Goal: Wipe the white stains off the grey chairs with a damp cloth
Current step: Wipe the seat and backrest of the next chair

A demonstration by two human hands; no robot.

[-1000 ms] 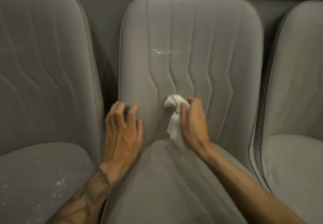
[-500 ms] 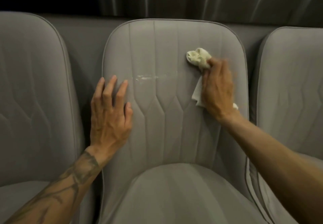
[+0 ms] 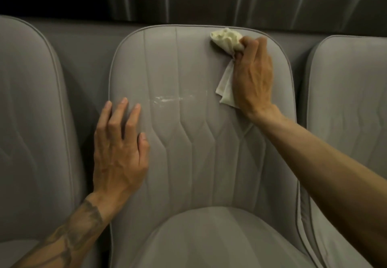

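A grey padded chair [image 3: 199,163] fills the middle of the head view. A white smeared stain [image 3: 167,99] runs across the left-centre of its backrest. My right hand [image 3: 254,77] grips a crumpled white cloth [image 3: 227,40] and presses it against the backrest near the top edge, right of centre; a loose tail of the cloth hangs down beside my palm. My left hand [image 3: 119,152] lies flat on the backrest's left edge, fingers spread, just below and left of the stain.
Matching grey chairs stand on the left [image 3: 31,131] and the right [image 3: 347,110], close against the middle one. A dark panelled wall [image 3: 209,0] runs behind the row.
My right hand has carried the cloth from the bottom of the backrest up to its top edge. My left hand slid up the left side. The view has tilted upward.
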